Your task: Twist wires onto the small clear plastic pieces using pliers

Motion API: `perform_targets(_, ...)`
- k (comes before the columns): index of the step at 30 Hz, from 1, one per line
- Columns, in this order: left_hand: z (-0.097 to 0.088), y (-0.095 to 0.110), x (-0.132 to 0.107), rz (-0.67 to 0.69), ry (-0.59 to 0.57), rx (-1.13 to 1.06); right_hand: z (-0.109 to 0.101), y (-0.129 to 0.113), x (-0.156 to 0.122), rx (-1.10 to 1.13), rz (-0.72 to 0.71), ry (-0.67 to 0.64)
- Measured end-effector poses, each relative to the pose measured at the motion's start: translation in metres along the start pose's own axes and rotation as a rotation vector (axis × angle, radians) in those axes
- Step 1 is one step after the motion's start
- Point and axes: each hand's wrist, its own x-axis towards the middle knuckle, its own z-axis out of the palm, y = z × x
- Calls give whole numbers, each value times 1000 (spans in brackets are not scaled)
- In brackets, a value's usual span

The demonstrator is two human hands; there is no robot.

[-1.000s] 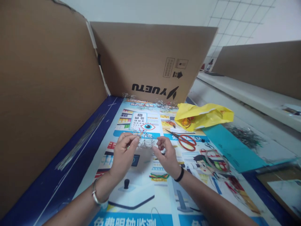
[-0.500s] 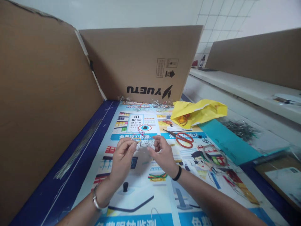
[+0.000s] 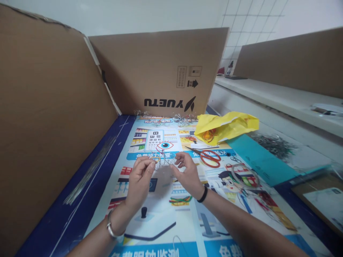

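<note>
A small tangle of thin bent wire [image 3: 164,164], with a bit of red and yellow on it, stretches between my two hands above the printed sheet [image 3: 163,200]. My left hand [image 3: 140,175] pinches its left end between thumb and fingers. At the right end, my right hand [image 3: 187,175] has curled fingers with thumb and fingertips close to the wire; whether it grips is hard to make out. Beyond the right hand lie scissors [image 3: 209,157] with orange handles. Green, red and yellow strips [image 3: 180,201] lie on the sheet nearer me.
Cardboard panels [image 3: 160,71] stand at the back and left. At the right are a yellow bag [image 3: 233,125], a turquoise sheet [image 3: 259,160], a pile of wire pieces [image 3: 273,146] and a wire coil [image 3: 245,176]. Straight wires [image 3: 91,167] lie along the left; wire clumps [image 3: 184,119] lie behind.
My right thumb and fingers have shifted slightly at the wire's right end. My left hand keeps its pinch, and the camera view has moved a little.
</note>
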Motion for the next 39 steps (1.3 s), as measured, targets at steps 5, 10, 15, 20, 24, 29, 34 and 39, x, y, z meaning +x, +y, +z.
perform_targets(5,-1,3,3,1,-70,43,-3,5,6,144,122,-25)
perform_targets(10,0,6,6,-27,-138,33,-5,8,10,328,208,-105)
perform_targets(15,0,6,8,-51,-151,37,-7,11,13,414,230,-133)
perform_targets(20,-1,10,10,-60,-155,53,-12,12,16,355,229,-186)
perform_targets(24,-2,12,12,-66,-138,57,-16,13,19,264,136,-247)
perform_targets(29,-3,12,12,-66,-140,49,-16,15,20,215,72,-265)
perform_targets(34,-1,7,10,-60,-129,47,-16,10,19,53,-80,-248)
perform_targets(39,0,4,8,-71,-119,46,-14,6,16,-77,-165,-233)
